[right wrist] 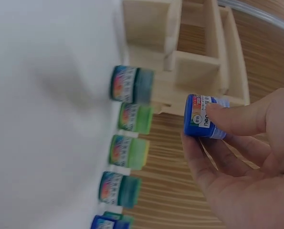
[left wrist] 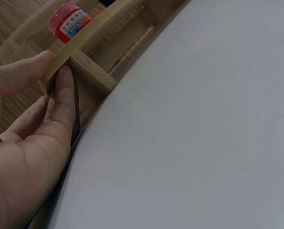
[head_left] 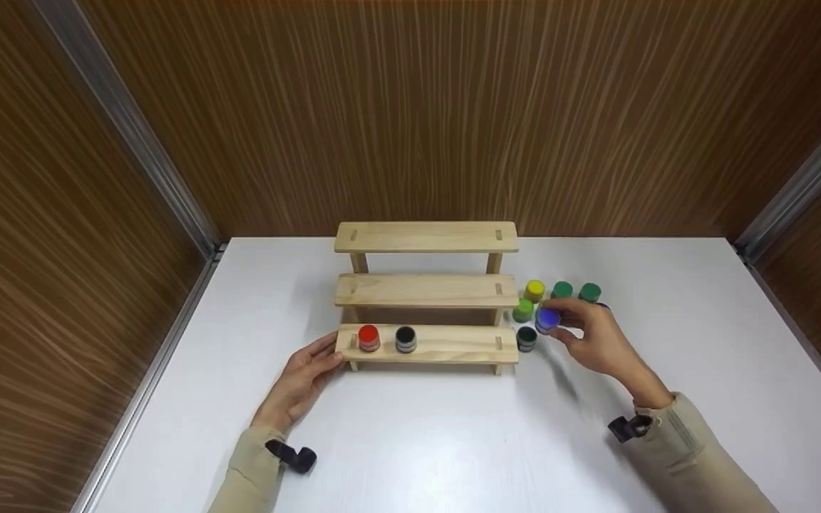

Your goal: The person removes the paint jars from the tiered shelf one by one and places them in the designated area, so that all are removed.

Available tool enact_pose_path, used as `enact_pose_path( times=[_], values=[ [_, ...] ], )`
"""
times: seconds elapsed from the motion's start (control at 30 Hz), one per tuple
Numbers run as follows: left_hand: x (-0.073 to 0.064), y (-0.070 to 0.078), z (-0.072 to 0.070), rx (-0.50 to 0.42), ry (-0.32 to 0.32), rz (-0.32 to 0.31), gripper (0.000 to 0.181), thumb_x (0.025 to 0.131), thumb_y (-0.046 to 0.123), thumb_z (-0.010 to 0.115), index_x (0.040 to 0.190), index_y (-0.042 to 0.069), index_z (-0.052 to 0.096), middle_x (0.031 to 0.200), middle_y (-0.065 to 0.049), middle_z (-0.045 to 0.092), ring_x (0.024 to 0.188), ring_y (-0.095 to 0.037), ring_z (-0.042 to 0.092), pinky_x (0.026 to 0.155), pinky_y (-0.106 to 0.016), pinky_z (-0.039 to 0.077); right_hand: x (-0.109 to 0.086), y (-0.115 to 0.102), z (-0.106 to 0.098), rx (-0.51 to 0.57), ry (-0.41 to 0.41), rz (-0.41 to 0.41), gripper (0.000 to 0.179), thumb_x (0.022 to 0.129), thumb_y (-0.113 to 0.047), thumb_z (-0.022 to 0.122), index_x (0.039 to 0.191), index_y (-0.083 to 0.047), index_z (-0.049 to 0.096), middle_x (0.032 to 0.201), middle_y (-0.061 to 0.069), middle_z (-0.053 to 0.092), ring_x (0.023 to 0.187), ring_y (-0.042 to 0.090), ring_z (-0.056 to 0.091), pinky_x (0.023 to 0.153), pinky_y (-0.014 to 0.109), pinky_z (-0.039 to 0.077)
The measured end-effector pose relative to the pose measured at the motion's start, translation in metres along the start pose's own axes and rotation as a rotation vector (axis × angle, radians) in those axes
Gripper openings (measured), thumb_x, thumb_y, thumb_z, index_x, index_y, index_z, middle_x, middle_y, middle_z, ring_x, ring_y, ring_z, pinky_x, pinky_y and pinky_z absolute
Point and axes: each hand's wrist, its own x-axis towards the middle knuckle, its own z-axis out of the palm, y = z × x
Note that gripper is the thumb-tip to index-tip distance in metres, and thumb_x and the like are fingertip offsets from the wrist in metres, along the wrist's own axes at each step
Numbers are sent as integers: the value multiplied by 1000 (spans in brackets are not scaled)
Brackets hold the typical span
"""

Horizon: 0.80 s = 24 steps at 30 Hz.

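Observation:
A three-tier wooden display rack stands on the white table. My left hand grips the left end of its lowest tier, thumb on the upper edge and fingers underneath, as the left wrist view shows. On that tier sit a red paint jar and a black paint jar. Right of the rack, my right hand pinches a blue paint jar between thumb and fingers. The jar is held off the table, apart from the other jars.
Beside the rack's right end stand a dark paint jar, a light green jar, a yellow jar and two green jars. Another blue jar is partly hidden behind my right hand. Brown wood-grain panels enclose the table.

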Motion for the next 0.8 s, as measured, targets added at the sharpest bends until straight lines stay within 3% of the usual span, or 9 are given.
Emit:
enact_pose_path(
  times=[0.5, 0.8],
  values=[
    [-2, -1, 0, -18, -5, -1, 67, 104, -3, 61, 163, -10, 29, 170, -30, 30, 140, -20, 57, 114, -24, 53, -6, 29, 11, -87, -117, 111, 48, 85, 24, 66, 132, 13, 65, 129, 32, 69, 117, 49, 70, 101, 58, 61],
    [0, 0, 0, -16, -1, -8, 67, 104, -5, 61, 163, -10, 30, 170, -29, 31, 148, -27, 51, 116, -26, 51, -4, 35, 12, -92, -154, 154, 50, 88, 22, 63, 137, 11, 63, 133, 33, 67, 120, 50, 67, 104, 61, 59]
  ],
)
